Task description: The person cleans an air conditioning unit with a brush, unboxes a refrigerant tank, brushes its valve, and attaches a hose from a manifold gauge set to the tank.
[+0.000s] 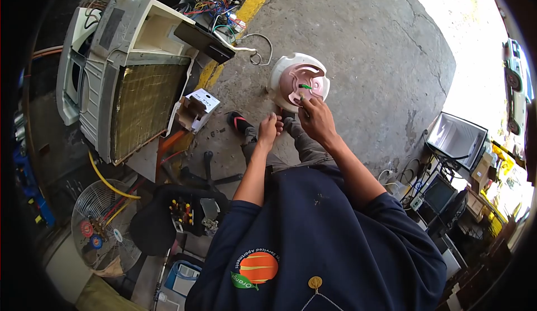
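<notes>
A pink plastic piece with curved cut-outs (288, 82) lies on a round white stool or drum (278, 70) that stands on the floor in front of my feet. In the middle of the pink piece is a small bright green thing (305, 86), too small to name. My right hand (319, 122) is closed at the near edge of the pink piece, pinching something slim that my fingers mostly cover. Nearer my left knee, my left hand (269, 129) hangs with fingers curled in. It is apart from the pink piece, and nothing shows in it.
To the left stands a tilted air-conditioner unit (148, 109) with bare fins, beside a small white box (205, 108). Loose wires (215, 8) lie beyond it. A fan (106, 227) and a black chair (151, 221) carrying tools are lower left. An open white case (456, 138) is on the right.
</notes>
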### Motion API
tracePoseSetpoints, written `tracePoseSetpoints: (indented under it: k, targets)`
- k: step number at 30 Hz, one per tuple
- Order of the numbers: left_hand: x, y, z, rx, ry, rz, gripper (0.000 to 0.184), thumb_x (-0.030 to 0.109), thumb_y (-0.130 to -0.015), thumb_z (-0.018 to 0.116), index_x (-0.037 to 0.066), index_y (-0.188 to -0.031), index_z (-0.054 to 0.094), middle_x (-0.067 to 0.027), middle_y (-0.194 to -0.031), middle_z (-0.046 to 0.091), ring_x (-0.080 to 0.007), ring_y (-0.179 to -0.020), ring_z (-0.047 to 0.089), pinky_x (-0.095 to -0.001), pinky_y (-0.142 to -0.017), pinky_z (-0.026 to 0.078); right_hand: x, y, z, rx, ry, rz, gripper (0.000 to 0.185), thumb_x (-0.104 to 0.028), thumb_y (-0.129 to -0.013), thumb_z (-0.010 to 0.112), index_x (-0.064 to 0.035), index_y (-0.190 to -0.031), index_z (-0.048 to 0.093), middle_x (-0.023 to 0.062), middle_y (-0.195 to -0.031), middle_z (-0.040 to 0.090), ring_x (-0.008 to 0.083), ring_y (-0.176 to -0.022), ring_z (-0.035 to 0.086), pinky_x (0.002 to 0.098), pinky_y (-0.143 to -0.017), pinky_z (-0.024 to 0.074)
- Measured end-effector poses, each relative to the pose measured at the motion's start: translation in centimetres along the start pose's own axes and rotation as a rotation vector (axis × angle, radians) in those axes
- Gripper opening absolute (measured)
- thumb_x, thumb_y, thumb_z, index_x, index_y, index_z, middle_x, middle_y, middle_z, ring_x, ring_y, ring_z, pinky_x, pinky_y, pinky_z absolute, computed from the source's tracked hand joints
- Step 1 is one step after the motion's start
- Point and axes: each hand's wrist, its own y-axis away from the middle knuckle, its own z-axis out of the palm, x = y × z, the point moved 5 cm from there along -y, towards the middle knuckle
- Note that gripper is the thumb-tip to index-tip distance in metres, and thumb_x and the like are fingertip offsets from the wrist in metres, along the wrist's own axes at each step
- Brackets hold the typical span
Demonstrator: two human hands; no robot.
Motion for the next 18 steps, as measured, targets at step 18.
tracePoseSetpoints:
  k: [18]
  targets:
    - [3.1, -3.8, 7.4, 0.114, -0.412, 0.304, 0.041, 0.035, -0.104, 0.059, -0.001, -0.084, 0.066, -0.0081, -0.075, 0.07, -0.0208, -0.071, 0.068, -0.0376, -0.065, 0.05, 7.6, -9.5, -0.9, 0.003, -0.133, 0.218, 0.03, -0.026, -0.098, 0.064, 0.0017, -0.1, 0.074, 0.0188, -0.087, 0.075, 0.027, -0.075, 0.073, 0.0373, -0.073, 0.0546]
